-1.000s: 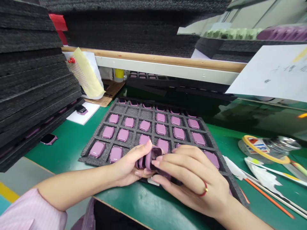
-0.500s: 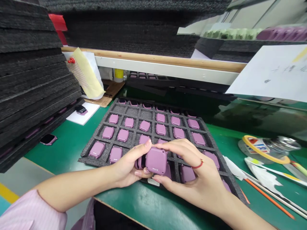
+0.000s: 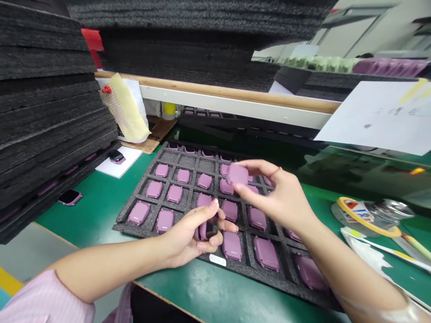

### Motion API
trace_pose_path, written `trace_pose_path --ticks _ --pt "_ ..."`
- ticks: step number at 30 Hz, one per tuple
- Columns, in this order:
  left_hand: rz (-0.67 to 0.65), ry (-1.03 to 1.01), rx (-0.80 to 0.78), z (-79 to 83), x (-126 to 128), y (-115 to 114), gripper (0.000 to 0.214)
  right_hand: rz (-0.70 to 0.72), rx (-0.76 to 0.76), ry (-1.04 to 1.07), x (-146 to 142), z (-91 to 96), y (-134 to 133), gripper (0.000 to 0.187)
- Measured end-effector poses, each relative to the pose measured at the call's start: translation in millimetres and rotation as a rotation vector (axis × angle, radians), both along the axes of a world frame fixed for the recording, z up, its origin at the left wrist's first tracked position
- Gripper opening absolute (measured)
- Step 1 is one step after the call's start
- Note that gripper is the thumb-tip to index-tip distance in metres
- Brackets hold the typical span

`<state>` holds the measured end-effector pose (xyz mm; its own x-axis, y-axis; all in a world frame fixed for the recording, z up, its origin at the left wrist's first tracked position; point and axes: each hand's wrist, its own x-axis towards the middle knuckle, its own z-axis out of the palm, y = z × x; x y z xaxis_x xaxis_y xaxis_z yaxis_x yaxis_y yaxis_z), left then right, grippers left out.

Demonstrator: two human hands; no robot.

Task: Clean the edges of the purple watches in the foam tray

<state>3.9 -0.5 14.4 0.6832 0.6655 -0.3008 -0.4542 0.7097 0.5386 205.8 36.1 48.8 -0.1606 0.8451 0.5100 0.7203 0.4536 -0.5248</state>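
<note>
Right hand [image 3: 286, 195] is now pinching a purple case [image 3: 237, 174] between fingers, parting it above the foam tray [image 3: 187, 162] from the dark-faced case [image 3: 202, 230] left hand [image 3: 186, 237] is gripping.

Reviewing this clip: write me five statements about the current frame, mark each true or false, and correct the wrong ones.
1. The foam tray rests on a green tabletop. True.
2. Both hands are empty. False: the left hand holds at least one purple-framed piece, and the right hand holds a purple case.
3. Left of the tray, a dark-screened watch lies on a white card. True.
4. Nothing is on the tabletop right of the tray. False: a metal-lidded jar is there.
5. The hands are touching each other. False: they are apart.
</note>
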Motion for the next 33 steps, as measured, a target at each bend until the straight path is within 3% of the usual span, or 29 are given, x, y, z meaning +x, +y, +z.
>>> trace_pose_path --ticks 2,6,9,12,21,26,33 --pt "-0.015 0.008 -0.002 1.5 -1 1 0.047 -0.079 -0.113 -0.02 1 -2.5 29 0.036" --pt "-0.028 0.02 0.003 3.7 -2 3 0.046 -0.077 -0.153 -0.121 -13 -23.5 75 0.034" --pt "-0.03 0.031 -0.001 4.0 -3 2 0.045 -0.039 -0.164 -0.217 -26 -43.6 95 0.035" --pt "-0.032 0.036 0.014 4.2 -3 2 0.043 0.003 -0.2 -0.312 -30 -52.4 106 0.032" --pt "-0.053 0.038 0.046 3.2 -4 -1 0.038 -0.069 -0.357 -0.508 5 -29.8 124 0.029" --pt "-0.05 0.044 0.048 3.4 -4 0 0.037 -0.036 -0.447 -0.593 4 -33.7 123 0.03" --pt "-0.052 0.043 0.043 3.7 -4 0 0.035 -0.104 -0.563 -0.715 -4 -21.6 126 0.032"
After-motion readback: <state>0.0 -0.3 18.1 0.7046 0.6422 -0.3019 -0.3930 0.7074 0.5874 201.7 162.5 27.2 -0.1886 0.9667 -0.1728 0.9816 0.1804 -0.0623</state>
